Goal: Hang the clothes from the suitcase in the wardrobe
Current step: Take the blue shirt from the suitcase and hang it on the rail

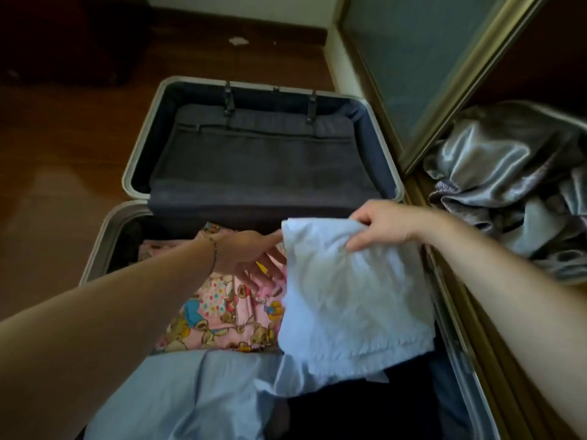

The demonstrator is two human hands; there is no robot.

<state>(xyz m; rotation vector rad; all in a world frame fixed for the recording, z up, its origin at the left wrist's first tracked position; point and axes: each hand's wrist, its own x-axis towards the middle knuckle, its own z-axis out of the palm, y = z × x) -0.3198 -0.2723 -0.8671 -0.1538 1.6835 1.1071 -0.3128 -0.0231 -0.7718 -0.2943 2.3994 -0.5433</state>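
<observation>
My one hard-shell suitcase with a pale metal rim (104, 239) lies open on the dark wooden floor (63, 160), its lid half lined in dark grey fabric with a zipped pocket and two black strap clips. Beside it on my right stands the wardrobe with a frosted sliding door in a brass-coloured frame (428, 77), and inside its open bay sits one heap of silvery satin cloth (495, 173).

In the near half of the case I count three garments in plain sight: a smooth blue garment (178, 395) at the front, a pink garment printed with cartoon bears (219, 319) behind it, and a folded pale blue crinkled garment (352, 300), which I am lifting above the others. Something dark lies under the folds at the lower right; I cannot tell what it is.

My right hand (384, 225) pinches the pale blue garment at its top edge, thumb in front and fingers behind. My left hand (251, 262), a thin bracelet at the wrist, is spread and relaxed, fingertips reaching for the garment's left corner and gripping nothing.

The risk, as I judge it, is the one-handed hold: the folded cloth could slide open and drop back into the case, or its hanging hem could drag the smooth blue garment with it.
</observation>
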